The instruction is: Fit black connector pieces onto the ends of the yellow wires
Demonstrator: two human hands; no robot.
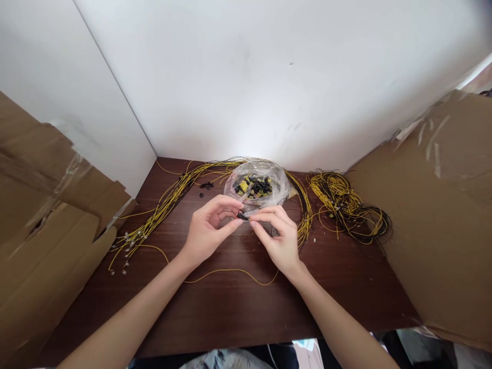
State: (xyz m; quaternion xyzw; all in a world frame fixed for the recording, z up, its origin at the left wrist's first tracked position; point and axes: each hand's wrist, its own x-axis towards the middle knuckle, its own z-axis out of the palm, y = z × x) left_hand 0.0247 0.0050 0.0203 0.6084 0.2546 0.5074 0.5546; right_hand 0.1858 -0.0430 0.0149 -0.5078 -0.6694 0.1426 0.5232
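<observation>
Together, both hands (246, 225) pinching a small black part (243, 217), plastic bag (257, 185) just behind, yellow wires (165, 207) alongside.

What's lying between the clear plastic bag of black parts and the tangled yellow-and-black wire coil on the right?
In the head view, the right arc of the long yellow wire bundle crosses between the clear plastic bag and the tangled wire coil; otherwise bare dark wooden table.

2 bare forearms, no sleeves, left hand (209, 230) and right hand (279, 238) ungloved, short plain nails
</observation>
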